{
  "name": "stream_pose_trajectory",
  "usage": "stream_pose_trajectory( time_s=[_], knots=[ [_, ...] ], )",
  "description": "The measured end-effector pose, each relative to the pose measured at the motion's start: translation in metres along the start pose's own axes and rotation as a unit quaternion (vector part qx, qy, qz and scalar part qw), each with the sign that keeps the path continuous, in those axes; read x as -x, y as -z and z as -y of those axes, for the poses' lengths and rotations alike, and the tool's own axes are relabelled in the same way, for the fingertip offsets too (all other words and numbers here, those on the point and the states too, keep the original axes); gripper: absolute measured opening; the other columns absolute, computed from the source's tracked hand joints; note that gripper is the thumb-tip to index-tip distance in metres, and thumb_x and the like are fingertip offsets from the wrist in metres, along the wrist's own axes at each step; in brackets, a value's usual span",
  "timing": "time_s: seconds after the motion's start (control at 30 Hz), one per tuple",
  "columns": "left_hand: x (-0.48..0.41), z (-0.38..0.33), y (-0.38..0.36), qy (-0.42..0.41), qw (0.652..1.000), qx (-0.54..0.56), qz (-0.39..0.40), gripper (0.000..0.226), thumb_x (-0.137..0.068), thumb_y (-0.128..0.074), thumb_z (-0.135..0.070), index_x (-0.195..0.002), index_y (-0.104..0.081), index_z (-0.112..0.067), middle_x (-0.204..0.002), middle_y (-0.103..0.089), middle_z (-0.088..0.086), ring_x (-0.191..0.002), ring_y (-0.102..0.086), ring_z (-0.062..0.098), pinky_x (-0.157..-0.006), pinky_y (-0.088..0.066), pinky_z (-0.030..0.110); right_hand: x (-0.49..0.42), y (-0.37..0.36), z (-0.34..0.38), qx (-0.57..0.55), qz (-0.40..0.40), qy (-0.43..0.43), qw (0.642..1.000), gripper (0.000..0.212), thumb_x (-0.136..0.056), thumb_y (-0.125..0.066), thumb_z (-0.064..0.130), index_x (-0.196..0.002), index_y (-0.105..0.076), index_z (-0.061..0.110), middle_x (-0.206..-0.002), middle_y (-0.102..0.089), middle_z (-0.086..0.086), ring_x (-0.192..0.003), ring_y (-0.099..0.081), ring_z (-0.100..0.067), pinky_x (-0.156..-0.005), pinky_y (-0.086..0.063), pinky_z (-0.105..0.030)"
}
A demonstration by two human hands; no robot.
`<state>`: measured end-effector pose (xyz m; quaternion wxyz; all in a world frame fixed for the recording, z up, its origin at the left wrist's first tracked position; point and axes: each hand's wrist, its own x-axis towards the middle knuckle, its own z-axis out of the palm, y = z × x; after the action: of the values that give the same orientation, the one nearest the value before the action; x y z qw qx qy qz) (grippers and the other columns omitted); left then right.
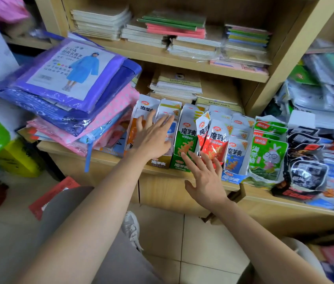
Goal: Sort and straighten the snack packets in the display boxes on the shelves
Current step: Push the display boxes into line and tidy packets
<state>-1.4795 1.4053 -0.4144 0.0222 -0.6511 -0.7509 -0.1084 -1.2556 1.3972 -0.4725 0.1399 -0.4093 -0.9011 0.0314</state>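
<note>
Your wooden shelf unit (pixel 285 58) fills the view. Notebook stacks (pixel 182 37) sit on the upper boards. A pile of bagged raincoats (pixel 69 78) sits at the left of the ledge, just beside the snacks.

The row of display boxes (pixel 184 167) stands along the front edge of the ledge, between the raincoats and a heap of black packets (pixel 305 156) on the right. From the left there is an orange box (pixel 132 130), a white-and-yellow one (pixel 169 108), a green box (pixel 184 140) and a blue box (pixel 233 177). After those come the green rabbit packets (pixel 268 154). The red packets (pixel 215 140) between green and blue lean and sit unevenly, one of them tipped to the left.

Your left hand (pixel 151 138) is flat with the fingers straight and spread. It lies across the packet fronts in the orange and white-and-yellow boxes and grips nothing.

Your right hand (pixel 205 177) is lower and nearer to you. It is also spread and holds nothing. Its fingertips reach the bottom of the green box and the lower edge of the red packets. I can't tell whether they actually touch.
</note>
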Motion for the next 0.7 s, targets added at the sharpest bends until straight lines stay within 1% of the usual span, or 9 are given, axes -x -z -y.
stream_pose_trajectory(
  time_s=[0.07, 0.17, 0.27, 0.33, 0.37, 0.43, 0.5, 0.6, 0.7],
  knots=[
    [-0.005, 0.003, 0.006, -0.002, 1.0, -0.005, -0.015, 0.07, -0.089, -0.065, -0.043, -0.152, -0.035, -0.035, -0.155, -0.039, -0.007, -0.143, -0.022, 0.029, -0.108, -0.019, 0.051, 0.0, 0.001, -0.002, -0.003, 0.007, 0.004, 1.0, 0.088, -0.085, -0.063, 0.032, -0.157, -0.014, 0.041, -0.161, -0.03, 0.008, -0.151, -0.017, -0.029, -0.12, -0.005, -0.052],
    [-0.002, 0.011, 0.018, -0.03, 0.996, 0.014, -0.088, 0.041, -0.08, -0.077, -0.047, -0.12, -0.066, -0.04, -0.12, -0.059, -0.012, -0.121, -0.04, 0.023, -0.09, -0.022, 0.041, -0.001, 0.002, -0.004, -0.011, 0.005, 0.009, 1.0, 0.088, -0.085, -0.064, 0.032, -0.157, -0.014, 0.042, -0.161, -0.03, 0.008, -0.151, -0.018, -0.028, -0.12, -0.005, -0.051],
    [0.005, 0.022, 0.022, -0.054, 0.982, 0.093, -0.155, 0.019, -0.082, -0.079, -0.036, -0.1, -0.077, -0.034, -0.095, -0.067, -0.012, -0.099, -0.057, 0.018, -0.078, -0.031, 0.033, -0.002, 0.002, -0.003, -0.02, 0.004, 0.003, 1.0, 0.086, -0.085, -0.063, 0.033, -0.156, -0.016, 0.042, -0.16, -0.03, 0.009, -0.151, -0.016, -0.026, -0.12, -0.003, -0.05],
    [0.011, 0.028, 0.023, -0.036, 0.966, 0.162, -0.199, 0.007, -0.086, -0.076, -0.026, -0.092, -0.079, -0.027, -0.088, -0.071, -0.01, -0.085, -0.063, 0.014, -0.068, -0.043, 0.029, -0.003, 0.002, -0.002, -0.038, 0.001, -0.004, 0.999, 0.083, -0.085, -0.064, 0.034, -0.155, -0.021, 0.042, -0.159, -0.032, 0.01, -0.151, -0.017, -0.025, -0.12, -0.003, -0.05],
    [0.014, 0.03, 0.024, -0.022, 0.959, 0.186, -0.214, 0.004, -0.088, -0.075, -0.024, -0.091, -0.078, -0.025, -0.089, -0.072, -0.01, -0.083, -0.064, 0.012, -0.066, -0.048, 0.029, -0.004, 0.002, -0.002, -0.05, -0.002, -0.007, 0.999, 0.081, -0.085, -0.064, 0.035, -0.155, -0.025, 0.042, -0.159, -0.034, 0.011, -0.15, -0.018, -0.025, -0.12, -0.004, -0.051],
    [0.017, 0.031, 0.025, 0.003, 0.947, 0.226, -0.229, 0.005, -0.091, -0.072, -0.022, -0.095, -0.075, -0.022, -0.094, -0.073, -0.009, -0.086, -0.065, 0.011, -0.071, -0.054, 0.031, -0.005, 0.002, -0.003, -0.074, -0.007, -0.011, 0.997, 0.077, -0.084, -0.065, 0.037, -0.153, -0.03, 0.042, -0.157, -0.037, 0.011, -0.149, -0.021, -0.024, -0.119, -0.008, -0.052],
    [0.016, 0.035, 0.027, 0.039, 0.925, 0.276, -0.26, 0.008, -0.092, -0.07, -0.02, -0.1, -0.074, -0.018, -0.097, -0.074, -0.006, -0.089, -0.066, 0.01, -0.075, -0.056, 0.031, -0.006, 0.002, -0.004, -0.095, -0.013, -0.016, 0.995, 0.073, -0.084, -0.065, 0.037, -0.151, -0.036, 0.041, -0.155, -0.039, 0.013, -0.147, -0.026, -0.022, -0.117, -0.013, -0.053],
    [0.016, 0.042, 0.036, 0.103, 0.87, 0.353, -0.328, 0.011, -0.094, -0.069, -0.019, -0.103, -0.071, -0.013, -0.095, -0.071, -0.007, -0.086, -0.066, 0.004, -0.071, -0.054, 0.018, -0.009, 0.008, -0.001, -0.13, -0.059, -0.033, 0.989, 0.061, -0.086, -0.066, 0.039, -0.144, -0.049, 0.037, -0.146, -0.05, 0.015, -0.137, -0.036, -0.02, -0.107, -0.025, -0.052],
    [0.018, 0.041, 0.045, 0.135, 0.823, 0.431, -0.345, 0.006, -0.095, -0.068, -0.017, -0.1, -0.066, -0.017, -0.091, -0.067, -0.013, -0.086, -0.067, -0.005, -0.068, -0.052, 0.011, -0.02, 0.023, 0.005, -0.193, -0.108, -0.068, 0.973, 0.047, -0.089, -0.071, 0.036, -0.134, -0.059, 0.032, -0.132, -0.06, 0.013, -0.126, -0.041, -0.015, -0.101, -0.034, -0.054]
  ],
)
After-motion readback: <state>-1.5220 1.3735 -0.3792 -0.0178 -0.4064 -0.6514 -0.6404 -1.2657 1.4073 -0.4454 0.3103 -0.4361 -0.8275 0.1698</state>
